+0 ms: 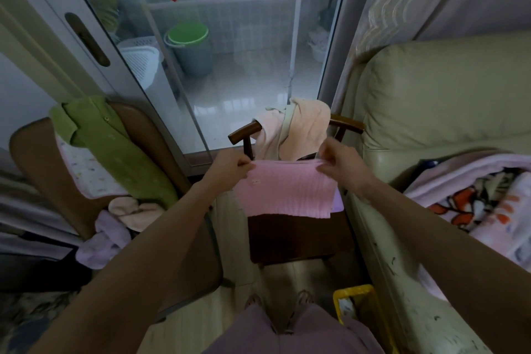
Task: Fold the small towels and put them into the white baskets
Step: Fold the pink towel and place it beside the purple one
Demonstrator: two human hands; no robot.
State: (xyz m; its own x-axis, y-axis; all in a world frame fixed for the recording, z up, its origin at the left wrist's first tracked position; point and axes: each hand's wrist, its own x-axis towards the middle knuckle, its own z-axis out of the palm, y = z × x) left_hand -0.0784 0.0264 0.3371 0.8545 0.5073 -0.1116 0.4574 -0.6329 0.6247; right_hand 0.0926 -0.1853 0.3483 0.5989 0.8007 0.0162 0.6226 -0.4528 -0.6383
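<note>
The cream sofa (448, 100) fills the right of the frame, with a patterned blanket (488, 195) heaped on its seat at right centre. At left centre a brown chair (37, 169) carries a green garment (115, 146) over its back, and a lilac cloth (100, 241) and a peach cloth (135, 210) lie bunched on it, likely waiting their turn.

In the middle stands a dark wooden chair (298, 238), a peach towel (296, 126) draped over its back rail. The pink towel (287, 190) hangs in front of it, held up by its top edge so that it falls flat and square, which suits bringing edges together for a fold. A lilac edge shows behind its lower right corner; whether that is a second towel I cannot tell.

Both forearms reach forward from the bottom corners, about level. The left hand (230, 167) pinches the towel's upper left corner, fingers curled on the cloth. The right hand (342, 164) pinches the upper right corner likewise.

A white basket (140, 63) stands behind the glass door, upper left; I judge the folding only begun.
</note>
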